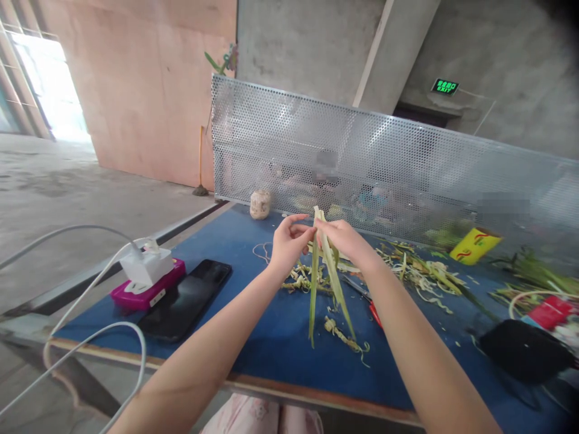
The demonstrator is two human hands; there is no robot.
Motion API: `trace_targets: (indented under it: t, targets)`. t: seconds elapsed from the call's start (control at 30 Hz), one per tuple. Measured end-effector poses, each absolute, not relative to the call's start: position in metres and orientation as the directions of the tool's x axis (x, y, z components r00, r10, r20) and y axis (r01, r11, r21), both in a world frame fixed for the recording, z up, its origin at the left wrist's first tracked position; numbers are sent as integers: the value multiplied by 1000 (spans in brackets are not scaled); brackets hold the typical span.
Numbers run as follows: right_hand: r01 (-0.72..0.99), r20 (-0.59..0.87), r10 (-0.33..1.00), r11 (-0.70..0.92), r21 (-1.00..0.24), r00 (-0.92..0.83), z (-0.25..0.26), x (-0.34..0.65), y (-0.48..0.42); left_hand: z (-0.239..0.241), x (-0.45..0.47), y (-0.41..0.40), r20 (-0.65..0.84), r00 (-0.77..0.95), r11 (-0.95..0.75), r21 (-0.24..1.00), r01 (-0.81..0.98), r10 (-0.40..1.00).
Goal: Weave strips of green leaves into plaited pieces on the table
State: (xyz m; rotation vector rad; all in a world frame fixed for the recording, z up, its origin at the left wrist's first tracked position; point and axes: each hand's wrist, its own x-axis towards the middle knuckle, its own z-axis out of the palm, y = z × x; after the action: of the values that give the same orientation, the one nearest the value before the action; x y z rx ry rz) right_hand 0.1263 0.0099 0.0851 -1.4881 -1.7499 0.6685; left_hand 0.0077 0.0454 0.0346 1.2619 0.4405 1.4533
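Long pale-green leaf strips (332, 271) hang from between my two hands above the blue tabletop. My left hand (292, 238) pinches them near their upper end with thumb and fingertips. Pressed against the same end from the other side, my right hand (341, 238) grips them too. The strips fan apart downward into separate tails. Below them lies a small knotted piece of plant fibre (341, 334) with curled ends. Scissors with red handles (375, 314) rest beside my right forearm, which partly covers them. Curly leaf scraps (305, 278) lie behind the strips.
A black phone (187, 298) and a magenta power strip (154, 289) with a white charger and cables occupy the left side. More leaf scraps (420, 271), a yellow box (474, 246) and a black object (525, 349) lie right. A perforated metal screen (289, 138) borders the far edge.
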Motion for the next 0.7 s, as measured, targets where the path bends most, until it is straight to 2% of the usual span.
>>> trace_targets:
  t: [0.17,0.37,0.7]
  targets:
    - [679,234,971,138,-721,52,81,124,9,35,10,42,453,153,-326,801,-502,878]
    - [768,252,965,110,-631,69,86,120,5,36,10,41,423,135,-279,772,-571,896]
    - [597,183,983,159,-787,-20,84,126,3,38,9,42,390,286,-51,663,-747,876]
